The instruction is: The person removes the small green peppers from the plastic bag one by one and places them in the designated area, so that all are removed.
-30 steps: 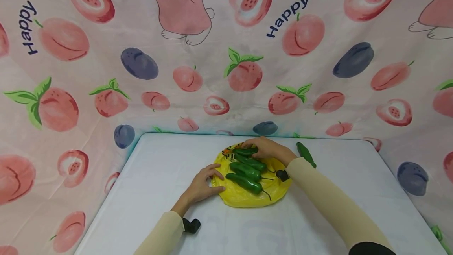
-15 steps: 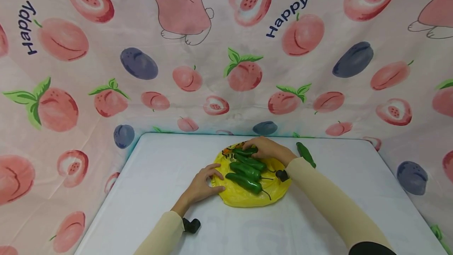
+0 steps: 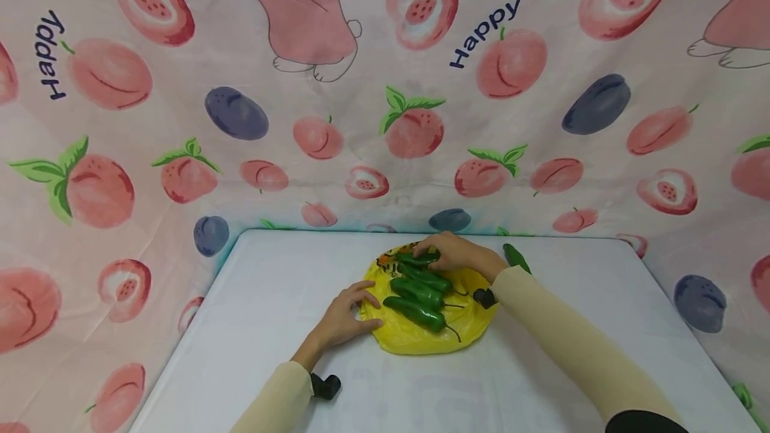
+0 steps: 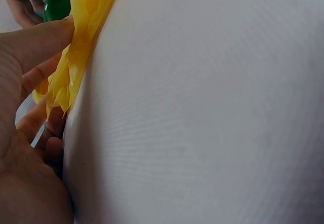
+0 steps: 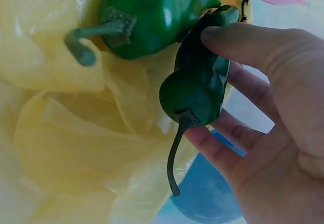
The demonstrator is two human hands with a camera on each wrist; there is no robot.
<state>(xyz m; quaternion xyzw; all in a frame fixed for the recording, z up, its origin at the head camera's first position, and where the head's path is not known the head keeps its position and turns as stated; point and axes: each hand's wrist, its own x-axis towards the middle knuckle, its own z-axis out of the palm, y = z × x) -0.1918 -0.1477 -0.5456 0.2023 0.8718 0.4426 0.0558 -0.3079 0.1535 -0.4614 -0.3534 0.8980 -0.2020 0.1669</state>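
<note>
A yellow plastic bag [image 3: 415, 343] lies flat on the white table with several green chili peppers in a slanted row on it. My right hand [image 3: 457, 252] is at the far end of the row. There it holds the farthest green chili pepper [image 5: 195, 87] between thumb and fingers, stem hanging free in the right wrist view. Close beside it lies another pepper [image 5: 152, 16]. My left hand [image 3: 343, 316] rests at the bag's left edge, thumb and fingers spread apart and touching the plastic. The left wrist view shows the thumb against the crumpled yellow edge [image 4: 83, 36].
One more green pepper [image 3: 515, 258] lies off the bag to the right, partly behind the right sleeve [image 3: 559, 339]. A fruit-print cloth [image 3: 385, 105] hangs behind the white table [image 3: 271, 272]. Small black wrist cameras [image 3: 327, 386] sit at both wrists.
The head view has tilted slightly. The right forearm has shifted a little to the right and now covers part of the lone pepper. Both hands otherwise stay in place.
</note>
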